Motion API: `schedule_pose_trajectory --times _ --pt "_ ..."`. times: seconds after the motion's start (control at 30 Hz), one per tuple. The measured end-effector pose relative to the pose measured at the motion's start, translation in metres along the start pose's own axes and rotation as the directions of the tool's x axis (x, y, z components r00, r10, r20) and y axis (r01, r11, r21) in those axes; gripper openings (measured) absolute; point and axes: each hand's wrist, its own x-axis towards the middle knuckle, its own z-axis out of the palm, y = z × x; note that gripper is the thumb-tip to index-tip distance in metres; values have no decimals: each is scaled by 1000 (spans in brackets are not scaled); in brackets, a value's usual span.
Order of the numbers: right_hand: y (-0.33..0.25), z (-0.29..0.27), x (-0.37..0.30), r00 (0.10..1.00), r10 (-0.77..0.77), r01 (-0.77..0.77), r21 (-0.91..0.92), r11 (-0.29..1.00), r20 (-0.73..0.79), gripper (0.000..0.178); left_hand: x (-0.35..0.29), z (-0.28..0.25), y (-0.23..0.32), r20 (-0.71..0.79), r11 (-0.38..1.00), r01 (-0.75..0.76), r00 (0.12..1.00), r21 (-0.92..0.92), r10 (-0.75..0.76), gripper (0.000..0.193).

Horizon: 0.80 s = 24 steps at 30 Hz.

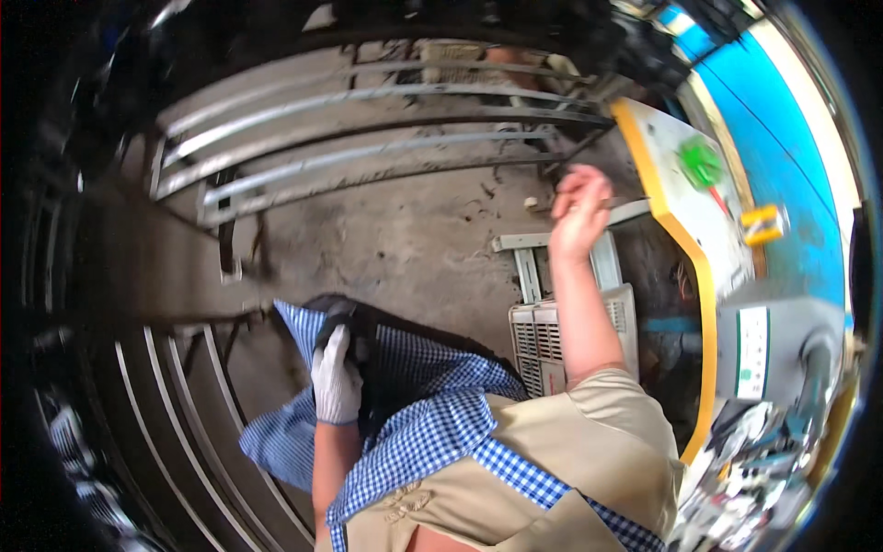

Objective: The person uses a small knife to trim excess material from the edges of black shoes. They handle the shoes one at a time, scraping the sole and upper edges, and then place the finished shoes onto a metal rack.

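On the left hand (337,382) I see a white knitted glove (333,391); behind its fingers, at the wrist, the cuff (338,420) ends with a greyish edge. The right hand (579,221) is bare. Far behind its fingers comes a short beige sleeve (614,405), of a shirt (543,432) with knotted fastening (409,500). Over this is a blue-white checked apron (451,425) with similar strap (520,473).

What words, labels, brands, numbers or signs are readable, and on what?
None legible enough to quote.
White rectangular label on grey boxy machine: print too blurred.
Small yellow box-shaped item: markings too small.
Pale slatted plastic crate: reddish marks, too blurred.
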Motion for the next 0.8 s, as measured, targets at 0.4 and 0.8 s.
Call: schedule_pose_trajectory --times 0.4,0.8 --pt "-29 -224 182 838 -388 126 -555 822 -385 52 26 10 -23 219 998 4 976 -57 9 35" --pt "-71 -267 198 727 -468 259 -431 864 -502 23 14 -2 -24 194 995 19 981 -96 0 37"
